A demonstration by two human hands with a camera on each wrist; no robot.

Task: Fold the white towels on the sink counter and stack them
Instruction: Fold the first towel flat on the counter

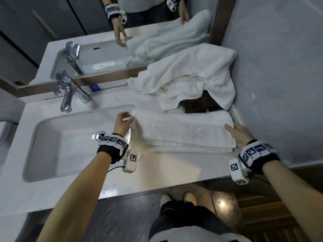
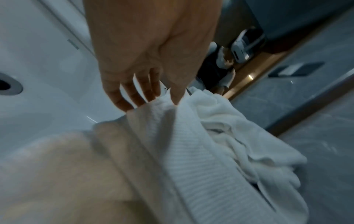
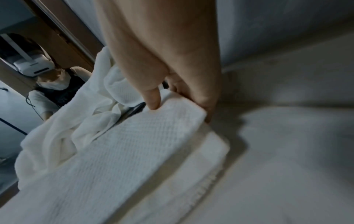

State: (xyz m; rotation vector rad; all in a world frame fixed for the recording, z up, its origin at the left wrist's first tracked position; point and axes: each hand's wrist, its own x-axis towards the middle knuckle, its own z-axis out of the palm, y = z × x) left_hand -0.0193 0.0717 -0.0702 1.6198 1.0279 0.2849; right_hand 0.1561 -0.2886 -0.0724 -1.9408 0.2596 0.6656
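Both hands hold the folded white terry towel [image 1: 183,131] lying on the white sink counter [image 1: 157,173]: left hand [image 1: 123,122] apparently pinching its blurred left end, right hand [image 1: 239,133] gripping the right end.

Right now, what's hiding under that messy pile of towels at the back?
A dark wooden box with a small brass knob pokes out from under the crumpled towels. Most of the box is covered, so the rest cannot be seen.

left hand [image 1: 123,122] fingers curled in a pinch, right hand [image 1: 238,132] thumb extended — both arms outstretched
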